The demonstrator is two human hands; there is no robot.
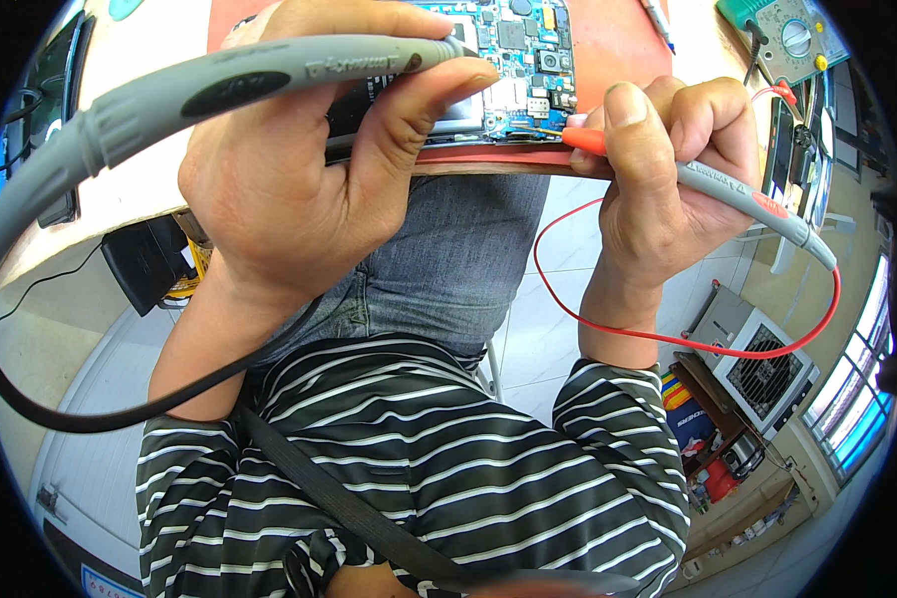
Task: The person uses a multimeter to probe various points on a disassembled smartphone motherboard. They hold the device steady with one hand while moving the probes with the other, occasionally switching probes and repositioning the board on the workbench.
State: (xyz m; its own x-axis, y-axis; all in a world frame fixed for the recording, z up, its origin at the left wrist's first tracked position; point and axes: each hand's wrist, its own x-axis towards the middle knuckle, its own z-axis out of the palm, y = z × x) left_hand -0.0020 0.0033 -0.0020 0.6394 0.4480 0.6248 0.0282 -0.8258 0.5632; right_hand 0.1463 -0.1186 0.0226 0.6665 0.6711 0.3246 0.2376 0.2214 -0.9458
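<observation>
My left hand [289, 169] is closed on a grey multimeter probe [239, 85] with a black oval patch and a black lead. Its tip end reaches the upper left part of an opened phone [528, 60], whose blue circuit board is bare. My right hand [658, 169] pinches a second grey test probe [733, 187] with an orange sleeve and a red lead. Its thin metal tip points left and lies over the board's lower edge; I cannot tell whether it touches. A dark battery in the phone is partly hidden behind my left fingers.
The phone lies on a red mat [623, 50] at the table's near edge. A green multimeter [782, 40] stands at the far right. A pen [658, 25] lies at the back. A dark flat-screen device [55, 120] is at the left. The red lead [668, 342] loops beside my right forearm.
</observation>
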